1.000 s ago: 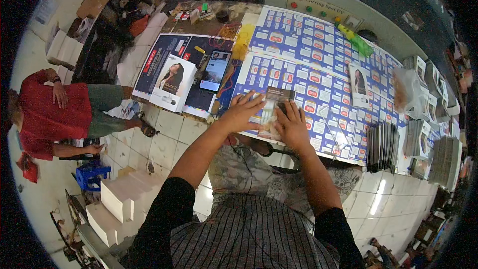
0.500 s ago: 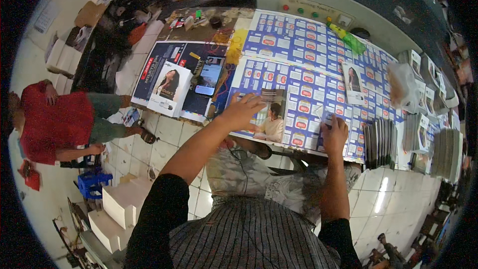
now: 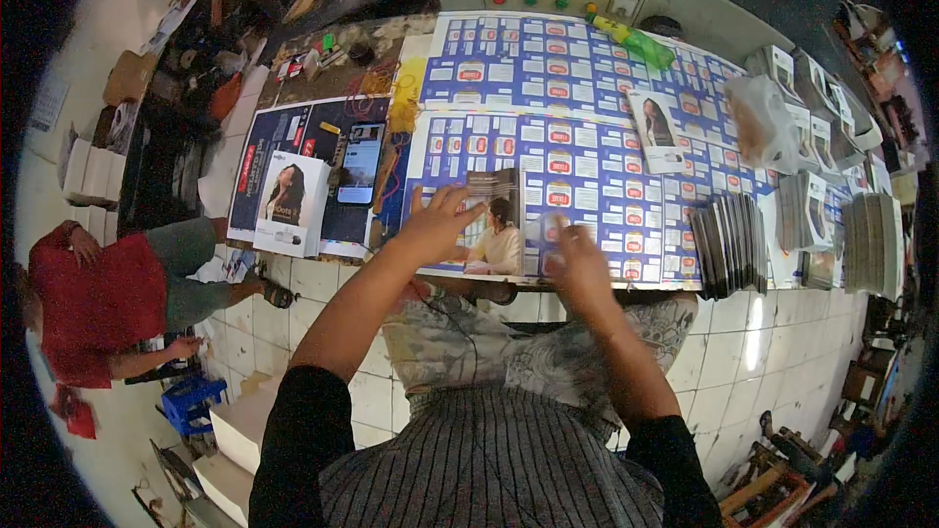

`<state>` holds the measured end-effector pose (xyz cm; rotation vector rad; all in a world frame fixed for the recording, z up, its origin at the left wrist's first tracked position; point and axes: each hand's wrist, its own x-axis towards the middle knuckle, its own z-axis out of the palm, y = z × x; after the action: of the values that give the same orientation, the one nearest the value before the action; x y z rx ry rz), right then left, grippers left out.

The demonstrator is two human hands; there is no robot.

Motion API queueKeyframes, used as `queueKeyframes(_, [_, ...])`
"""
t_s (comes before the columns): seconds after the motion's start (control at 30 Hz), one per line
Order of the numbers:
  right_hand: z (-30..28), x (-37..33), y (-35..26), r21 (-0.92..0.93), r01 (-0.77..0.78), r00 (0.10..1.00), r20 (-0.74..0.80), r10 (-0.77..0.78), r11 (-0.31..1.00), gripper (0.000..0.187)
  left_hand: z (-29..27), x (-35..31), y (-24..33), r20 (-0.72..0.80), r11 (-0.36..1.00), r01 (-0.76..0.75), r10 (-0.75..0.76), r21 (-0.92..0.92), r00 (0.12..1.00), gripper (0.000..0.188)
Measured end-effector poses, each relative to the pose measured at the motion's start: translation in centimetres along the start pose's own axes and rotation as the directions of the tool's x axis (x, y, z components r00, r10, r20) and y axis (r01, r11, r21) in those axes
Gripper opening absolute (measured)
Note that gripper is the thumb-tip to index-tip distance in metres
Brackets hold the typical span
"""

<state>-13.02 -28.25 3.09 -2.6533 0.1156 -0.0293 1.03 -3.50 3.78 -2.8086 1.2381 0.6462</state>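
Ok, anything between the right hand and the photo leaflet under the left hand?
Nothing visible blocks it: only a strip of the blue printed sheet shows between the right hand and the leaflet. The left hand rests on the leaflet's left side. Whether the blurred right hand holds something, I cannot tell.

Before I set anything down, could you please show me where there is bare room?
On the lower blue printed sheet, between the right hand and the dark fanned leaflets; also on the upper blue printed sheet, left of the green bottle. Crowded: the right end, with its plastic bag and leaflet stacks, and the left, around the smartphone.
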Motion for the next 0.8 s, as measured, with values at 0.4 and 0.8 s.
queueKeyframes(0.4, [-1.3, 11.0, 2.9, -0.307, 0.15, 0.968, -0.146, -0.202, 0.94, 0.056, 0.4, 0.2, 0.2, -0.021, 0.999, -0.028, 0.028, -0.015, 0.999, 0.098])
queueKeyframes(0.8, [0.1, 12.0, 2.1, -0.264, 0.141, 0.967, -0.17, -0.19, 0.954, 0.046, 0.3, 0.1, 0.2, -0.041, 0.999, -0.033, 0.035, 0.025, 0.999, 0.098])
